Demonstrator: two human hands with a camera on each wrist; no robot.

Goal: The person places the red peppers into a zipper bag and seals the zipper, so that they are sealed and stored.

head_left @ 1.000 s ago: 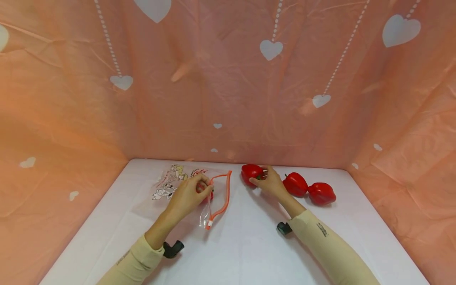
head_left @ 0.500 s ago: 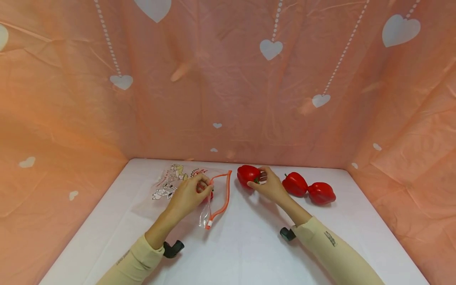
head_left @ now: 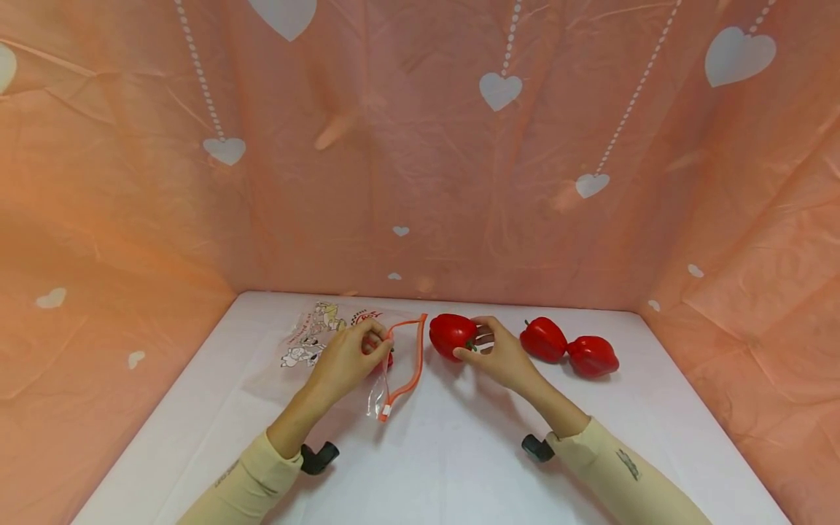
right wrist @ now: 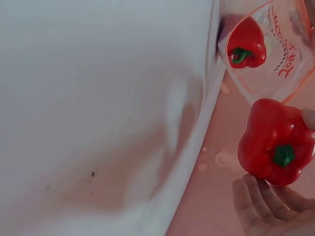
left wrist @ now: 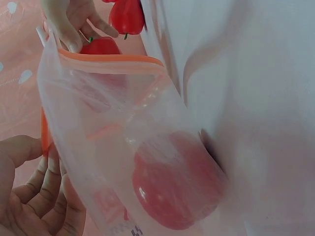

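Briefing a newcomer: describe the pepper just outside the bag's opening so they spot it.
At the white table, find the right hand beside the clear bag. That hand's grip holds the red pepper, not the bagged pepper or the pair farther right.

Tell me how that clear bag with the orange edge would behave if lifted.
The bag is probably floppy, since its thin-looking film is see-through and creased. It would likely sag toward the red pepper lying inside. Its orange edge seems somewhat stiffer: it bows in a smooth curve away from where the left hand pinches the mouth.
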